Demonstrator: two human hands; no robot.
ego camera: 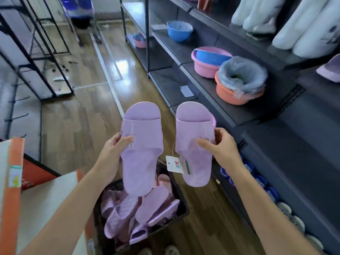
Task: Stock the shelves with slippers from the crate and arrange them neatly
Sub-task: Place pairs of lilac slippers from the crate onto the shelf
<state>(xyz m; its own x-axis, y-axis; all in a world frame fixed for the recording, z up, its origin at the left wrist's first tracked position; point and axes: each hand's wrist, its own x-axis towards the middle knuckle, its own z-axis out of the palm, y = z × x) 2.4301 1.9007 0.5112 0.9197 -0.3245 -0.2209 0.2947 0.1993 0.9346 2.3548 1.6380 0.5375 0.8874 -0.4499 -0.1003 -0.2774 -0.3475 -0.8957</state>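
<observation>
I hold a pair of lilac slippers up in front of me, toes pointing away. My left hand [114, 153] grips the left slipper [142, 144] by its outer edge. My right hand [220, 150] grips the right slipper [195, 142] at its strap. A white paper tag [174, 164] on a string hangs between the two. Below them on the floor stands a black crate [181, 203] with several more lilac and pink slippers [147, 205]. The dark shelf unit [276, 122] runs along my right, and one lilac slipper [329, 70] lies on it at the far right edge.
Pink, blue and orange plastic basins [209, 61] stand on the middle shelf, white slippers [298, 24] on the shelf above, blue-capped items [248, 170] low on the right. Orange-edged cardboard [12, 190] leans at my left. Black wire racks [36, 61] stand on the wooden floor; a person [79, 13] stands far back.
</observation>
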